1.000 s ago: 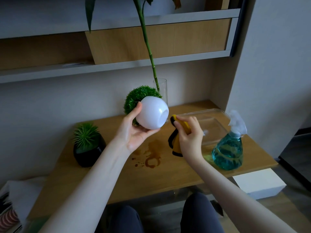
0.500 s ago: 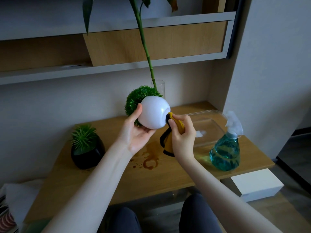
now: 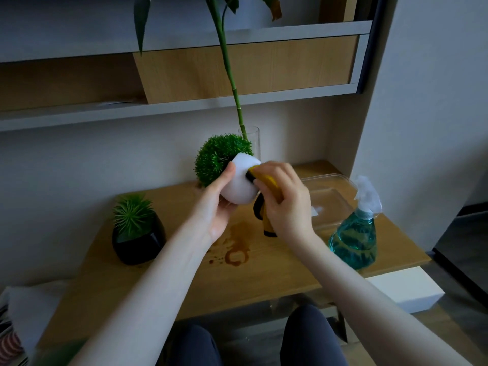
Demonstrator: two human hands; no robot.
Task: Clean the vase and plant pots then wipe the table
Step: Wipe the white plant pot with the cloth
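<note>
My left hand (image 3: 219,207) holds a round white plant pot (image 3: 241,184) tipped on its side above the table, its green ball plant (image 3: 219,157) pointing up and left. My right hand (image 3: 286,200) grips a yellow cloth with black trim (image 3: 266,204) and presses it against the pot's right side. A black pot with a spiky green plant (image 3: 137,233) stands at the table's left. A clear glass vase (image 3: 254,141) with a tall green stem (image 3: 229,75) stands behind the white pot. Brown stains (image 3: 236,253) mark the wooden table (image 3: 264,281).
A spray bottle of blue-green liquid (image 3: 355,239) stands at the right front of the table. A clear plastic tray (image 3: 330,196) lies behind it. Shelves (image 3: 184,107) hang above. A white box (image 3: 406,291) sits below at right. My knees are under the table edge.
My right hand moved the cloth left and up onto the white pot's side. My left hand turned the pot slightly while holding it up.
</note>
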